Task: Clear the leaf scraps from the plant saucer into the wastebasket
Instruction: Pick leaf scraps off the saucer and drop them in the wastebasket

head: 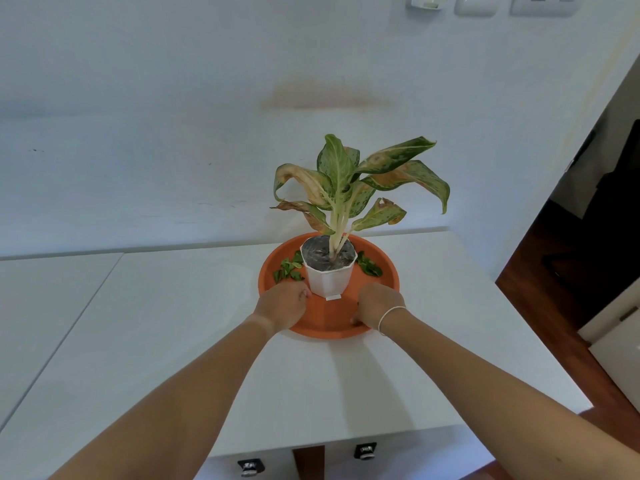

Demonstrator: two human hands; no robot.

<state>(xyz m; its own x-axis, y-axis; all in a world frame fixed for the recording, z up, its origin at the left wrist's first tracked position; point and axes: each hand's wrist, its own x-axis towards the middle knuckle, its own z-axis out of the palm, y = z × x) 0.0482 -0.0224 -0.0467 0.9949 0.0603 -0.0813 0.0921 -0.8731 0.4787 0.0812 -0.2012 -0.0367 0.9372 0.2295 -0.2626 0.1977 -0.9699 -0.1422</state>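
Left hand [282, 304] curled over the near-left rim of the terracotta-orange plant saucer [329, 323], fingers folded inward and pressed together against the saucer floor just beside the pot; whether anything is pinched under them, impossible to tell. Right hand [379, 304] likewise curled on the near-right rim, thumb tucked at the outer edge, fingers bunched and hidden from above, a thin pale bracelet [389, 315] around the wrist. Between both hands, at the saucer's centre, a white faceted plastic pot [329, 277], tapering downward, dark soil on top. Rising from the pot, an aglaonema plant [349, 183] with pale stems and speckled green leaves, several browned and curled at the edges. Left of the pot on the saucer floor, a loose cluster of small green leaf scraps [287, 270]; right of the pot, a second darker heap of scraps [370, 266]. Saucer round, shallow, smooth and matte, resting on a white tabletop [173, 323], smooth and flat, with a seam running to the saucer's left. Below the near table edge, two small black fittings [365, 451]. Behind the saucer, a plain white wall [173, 98] with switch plates [485, 1] high above. Right of the saucer, dark reddish wood flooring [540, 292] and a dim doorway.
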